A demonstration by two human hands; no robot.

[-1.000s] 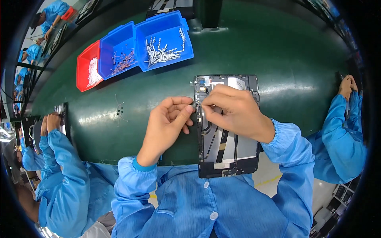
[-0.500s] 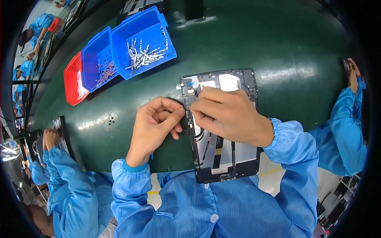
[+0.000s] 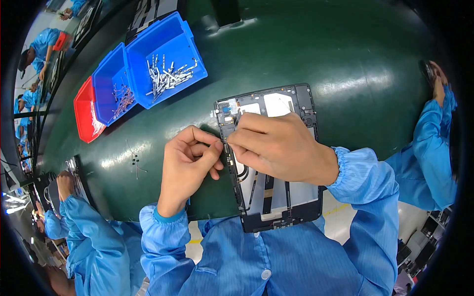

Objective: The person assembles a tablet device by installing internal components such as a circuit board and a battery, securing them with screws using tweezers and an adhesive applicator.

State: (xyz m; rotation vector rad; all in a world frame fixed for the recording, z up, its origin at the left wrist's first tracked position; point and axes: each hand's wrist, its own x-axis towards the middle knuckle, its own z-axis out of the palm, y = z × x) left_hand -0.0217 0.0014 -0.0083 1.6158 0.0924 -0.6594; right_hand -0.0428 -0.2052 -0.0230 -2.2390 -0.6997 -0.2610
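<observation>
An opened tablet (image 3: 301, 191) lies in front of me with its inner side up, showing a black frame, silvery panels and dark flat cables. Its lower end reaches past the table's near edge. My left hand (image 3: 190, 160) is at the tablet's left edge, thumb and index finger pinched together. Across the tablet's upper half rests my right hand (image 3: 279, 145), its fingertips pinched at the same edge, close to my left fingertips. Anything held in either pinch is too small or hidden to make out. The right hand covers part of the tablet's middle.
On the green table (image 3: 345, 44), a large blue bin (image 3: 192, 42) holds whitish strips. Beside it are a smaller blue bin (image 3: 101, 74) with thin wired parts and a red bin (image 3: 81, 113) with white pieces. Small black wired parts (image 3: 136, 160) lie left. Co-workers (image 3: 94, 237) sit on both sides.
The view has shifted slightly, so the bins appear lower and farther left. The tablet's upper end has swung a little left. Both hands stay pinched at its left edge.
</observation>
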